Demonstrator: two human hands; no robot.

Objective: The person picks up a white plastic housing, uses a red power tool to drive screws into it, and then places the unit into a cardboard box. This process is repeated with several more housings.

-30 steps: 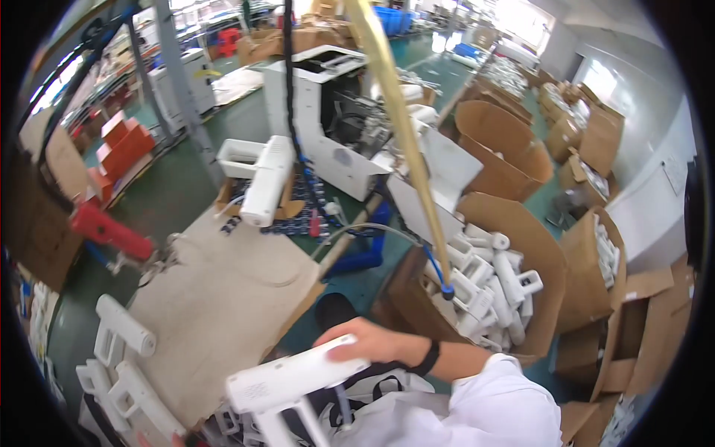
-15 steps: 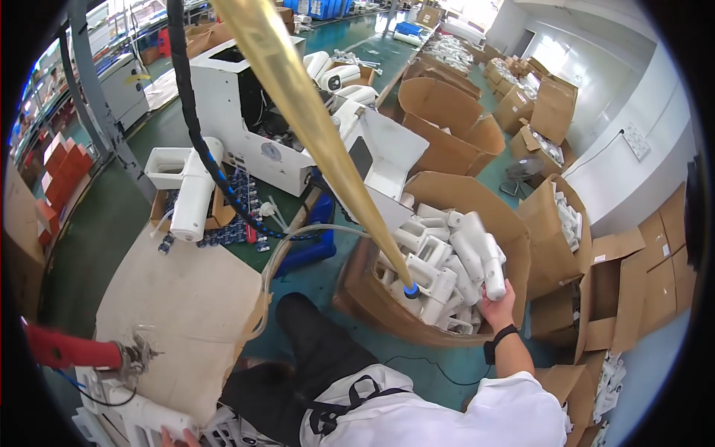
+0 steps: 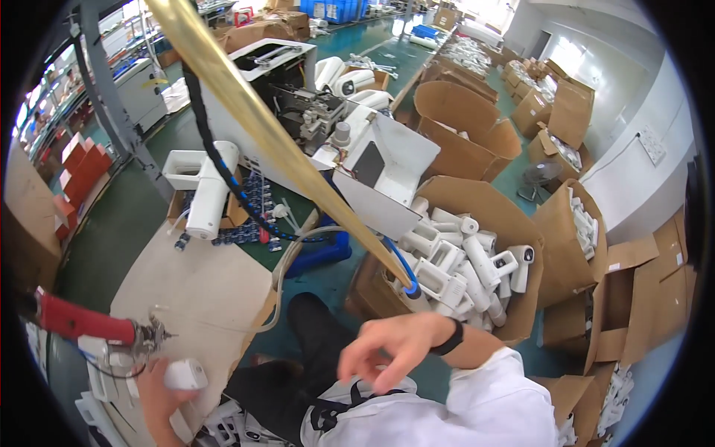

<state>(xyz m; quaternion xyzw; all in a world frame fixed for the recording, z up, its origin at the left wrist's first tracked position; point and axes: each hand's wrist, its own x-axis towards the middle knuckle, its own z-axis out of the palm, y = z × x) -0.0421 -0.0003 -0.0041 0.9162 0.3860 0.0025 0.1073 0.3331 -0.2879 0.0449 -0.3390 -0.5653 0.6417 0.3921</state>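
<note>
Since half a second ago, the right hand (image 3: pixel 391 350) has come away from the big open carton (image 3: pixel 521 223) and now hangs over the person's lap. White housing (image 3: pixel 521 270), the piece it was holding then, now lies at the right of the heap inside that carton. Meanwhile the left hand (image 3: pixel 155 395) has moved up onto the near left part of the table (image 3: pixel 186 276).

Fingers loosely bent and thumb standing apart, the right hand holds nothing; a dark band (image 3: pixel 449 339) circles its wrist. Across another white housing (image 3: pixel 186 375) lies the left hand, touching it, its thumb toward the body; whether the fingers are pinched around it I cannot tell. This housing rests at the table's near left, just beyond the lap and below the red tool (image 3: pixel 86 319), whose metal end points right over the surface. More white housings, partly hidden, sit by the table's left edge.

Beyond the table's far edge, a further white housing with a handle loop (image 3: pixel 208 197) leans on a small box. Slanting across the view, a brass-coloured pole (image 3: pixel 279 149) reaches down to the carton's heap.
</note>
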